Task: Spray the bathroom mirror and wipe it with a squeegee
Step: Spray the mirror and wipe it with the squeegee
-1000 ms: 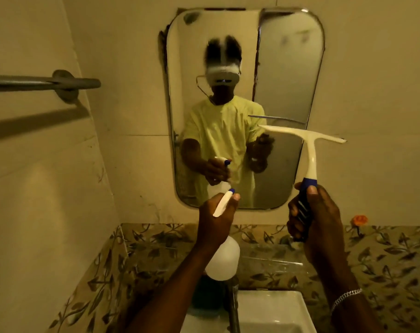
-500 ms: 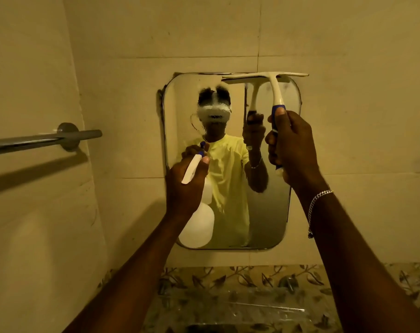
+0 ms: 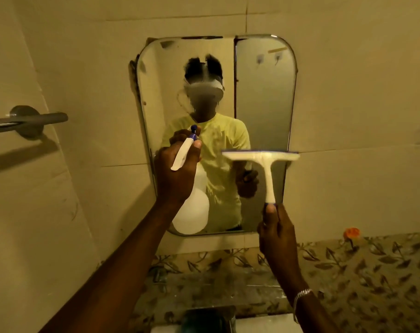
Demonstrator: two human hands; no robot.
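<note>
While the left hand [image 3: 174,174] wraps the white spray bottle [image 3: 192,212] — nozzle toward the wall mirror [image 3: 264,104] — the right hand [image 3: 277,233] clenches the squeegee [image 3: 266,164] handle, blade level in front of the mirror's lower right; blade-to-glass contact cannot be determined.

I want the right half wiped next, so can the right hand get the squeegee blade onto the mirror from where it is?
Probably yes. The right hand holds the squeegee upright before the mirror, nothing between; the left hand with its spray bottle stays left.
</note>
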